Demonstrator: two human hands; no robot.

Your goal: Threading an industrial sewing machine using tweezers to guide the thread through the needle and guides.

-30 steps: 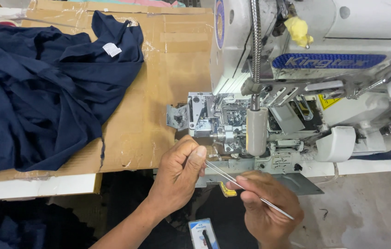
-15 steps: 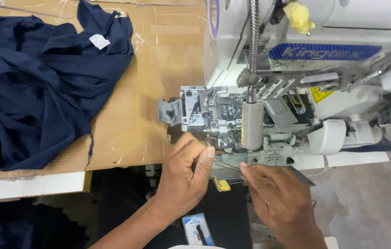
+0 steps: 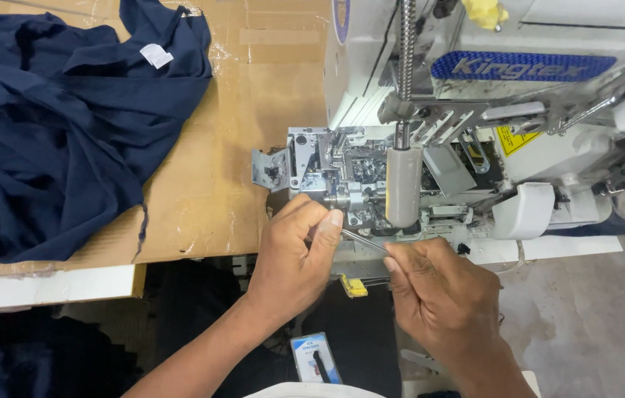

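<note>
My left hand (image 3: 294, 258) is at the front of a white industrial sewing machine (image 3: 548, 158), thumb and forefinger pinched together just below its opened metal mechanism (image 3: 349, 173). What they pinch is too small to see. My right hand (image 3: 438, 295) grips thin metal tweezers (image 3: 364, 242), whose tip points left and reaches my left fingertips. A grey cylinder (image 3: 403, 184) hangs over the mechanism, right above the tweezers.
A pile of navy fabric (image 3: 54, 133) with a white label lies on the cardboard-covered table (image 3: 253, 110) at left. A small yellow piece (image 3: 354, 286) sits under the machine's front edge. A small blister pack (image 3: 316, 357) lies below, near my lap.
My right hand has slid up along the tweezers toward the machine, so less of them shows. The two hands are now closer together under the mechanism.
</note>
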